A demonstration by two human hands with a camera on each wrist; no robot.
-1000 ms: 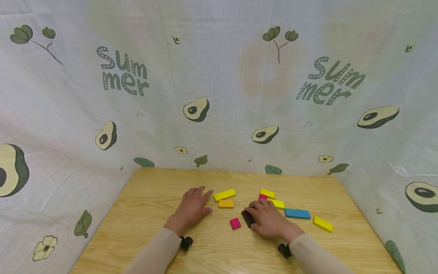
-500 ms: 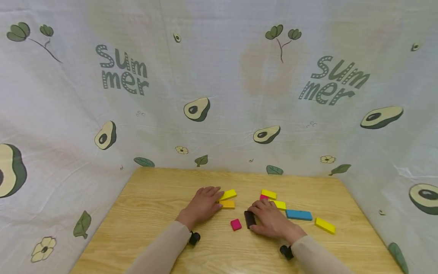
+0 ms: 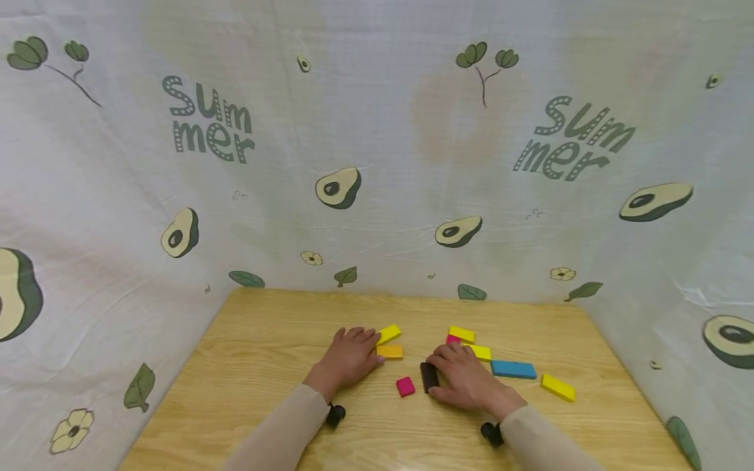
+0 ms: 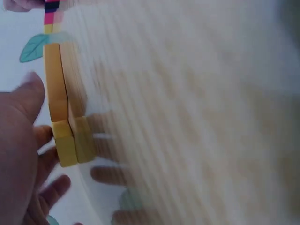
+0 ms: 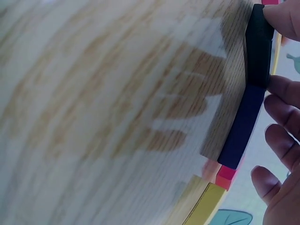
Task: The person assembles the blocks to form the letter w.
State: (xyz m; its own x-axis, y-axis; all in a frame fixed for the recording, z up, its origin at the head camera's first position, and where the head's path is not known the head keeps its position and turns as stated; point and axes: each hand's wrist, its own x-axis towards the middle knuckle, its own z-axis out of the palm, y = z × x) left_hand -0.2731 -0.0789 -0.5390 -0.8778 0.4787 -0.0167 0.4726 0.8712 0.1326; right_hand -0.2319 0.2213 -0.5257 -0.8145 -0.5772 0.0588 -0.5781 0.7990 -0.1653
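Observation:
In the head view my left hand (image 3: pixel 349 358) rests at the left ends of a yellow block (image 3: pixel 389 334) and an orange block (image 3: pixel 389 352). Its fingertips touch the yellow block (image 4: pixel 64 144) in the left wrist view, while the thumb stays beside the orange block (image 4: pixel 55 79). My right hand (image 3: pixel 462 378) pinches a black block (image 3: pixel 429 378) between thumb and index finger, lengthwise on the table. Between the hands lies a small pink block (image 3: pixel 405 386). Against the black block (image 5: pixel 259 47), the right wrist view shows a dark blue block (image 5: pixel 241 126), its far part near the other fingers.
Beyond the right hand are two yellow blocks (image 3: pixel 462 333) and a partly covered pink block (image 3: pixel 453 339). A blue block (image 3: pixel 514 369) and another yellow block (image 3: pixel 557 387) lie to its right. A printed cloth (image 3: pixel 389 261) borders the wooden table (image 3: pixel 265 340).
My left hand has moved right onto the yellow and orange blocks; the yellow one has then slid slightly left. The black block has turned straighter under my right hand, which stays nearly in place.

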